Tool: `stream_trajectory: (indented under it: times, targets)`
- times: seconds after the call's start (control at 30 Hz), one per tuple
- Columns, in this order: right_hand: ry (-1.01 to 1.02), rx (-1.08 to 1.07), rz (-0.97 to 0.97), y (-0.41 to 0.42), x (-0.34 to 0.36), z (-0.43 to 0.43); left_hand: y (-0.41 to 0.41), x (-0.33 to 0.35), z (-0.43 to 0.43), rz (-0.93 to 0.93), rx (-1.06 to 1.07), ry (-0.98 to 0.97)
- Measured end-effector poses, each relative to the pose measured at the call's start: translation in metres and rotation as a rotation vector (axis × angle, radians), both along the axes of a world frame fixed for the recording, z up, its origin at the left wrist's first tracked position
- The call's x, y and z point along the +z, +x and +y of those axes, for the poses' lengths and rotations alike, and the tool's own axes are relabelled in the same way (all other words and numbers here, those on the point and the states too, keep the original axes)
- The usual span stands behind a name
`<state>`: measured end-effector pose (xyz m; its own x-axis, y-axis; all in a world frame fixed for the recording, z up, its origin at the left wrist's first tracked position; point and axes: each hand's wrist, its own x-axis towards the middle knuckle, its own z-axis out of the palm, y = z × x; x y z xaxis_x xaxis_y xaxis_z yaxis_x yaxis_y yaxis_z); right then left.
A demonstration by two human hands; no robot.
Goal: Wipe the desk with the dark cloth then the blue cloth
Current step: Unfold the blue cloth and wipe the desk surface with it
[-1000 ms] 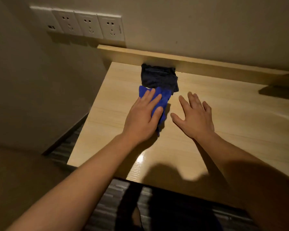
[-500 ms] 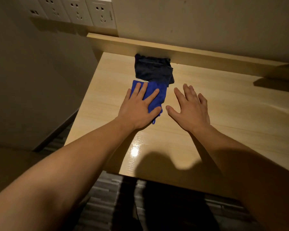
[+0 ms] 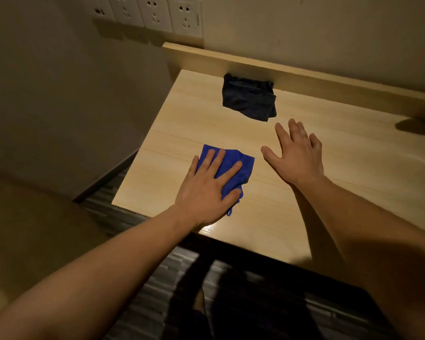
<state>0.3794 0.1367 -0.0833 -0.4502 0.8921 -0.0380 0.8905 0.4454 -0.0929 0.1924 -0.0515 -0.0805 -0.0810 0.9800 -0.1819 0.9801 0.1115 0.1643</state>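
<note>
A light wooden desk (image 3: 353, 173) fills the middle of the view. My left hand (image 3: 206, 190) lies flat on a folded blue cloth (image 3: 233, 160) near the desk's front left corner, fingers spread over it and pressing it to the wood. A crumpled dark cloth (image 3: 249, 99) lies alone at the back of the desk against the raised back ledge. My right hand (image 3: 295, 153) rests flat on the bare wood to the right of the blue cloth, fingers apart, holding nothing.
A raised wooden ledge (image 3: 304, 77) runs along the desk's back edge under the wall. A row of wall sockets (image 3: 155, 13) sits at the upper left. The desk's left edge drops to a dark striped floor (image 3: 138, 212).
My left hand has slid the blue cloth toward me and to the left, away from the dark cloth it lay against. My right hand has stayed flat on the desk.
</note>
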Motion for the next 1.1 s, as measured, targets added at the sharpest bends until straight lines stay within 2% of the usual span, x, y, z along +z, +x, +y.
stream_trajectory:
  times: [0.23, 0.5, 0.57, 0.63, 0.7, 0.77, 0.83, 0.97, 1.03, 1.1]
  targets:
    - [-0.010, 0.005, 0.005, 0.001, 0.000, 0.000, 0.010, -0.003, -0.034, -0.049, -0.001, 0.031]
    - [-0.013, 0.011, 0.026, 0.003, 0.001, 0.001, 0.031, -0.014, -0.076, -0.226, 0.035, 0.278]
    - [-0.015, 0.011, 0.035, 0.003, 0.000, 0.001, 0.047, 0.002, -0.085, -0.350, 0.086, 0.239]
    - [-0.016, 0.011, 0.047, 0.004, -0.001, 0.002, 0.056, 0.028, -0.078, -0.564, 0.206, 0.148]
    - [-0.024, 0.006, 0.098, 0.005, -0.001, 0.003, 0.059, 0.050, -0.052, -0.723, 0.307, 0.185]
    - [-0.041, -0.031, 0.238, 0.006, 0.000, 0.003, 0.058, 0.061, -0.012, -0.772, 0.348, 0.272]
    - [-0.080, -0.107, 0.453, 0.009, 0.002, 0.004, 0.055, 0.060, 0.036, -0.715, 0.292, 0.297]
    - [-0.215, -0.337, 0.915, 0.017, 0.007, 0.004, 0.052, 0.046, 0.108, -0.450, -0.005, -0.001]
    - [-0.246, -0.412, 1.022, 0.019, 0.011, 0.007, 0.041, 0.035, 0.114, -0.369, -0.037, -0.039]
    - [-0.272, -0.439, 1.037, 0.021, 0.015, 0.010, 0.021, 0.025, 0.101, -0.283, 0.042, 0.006]
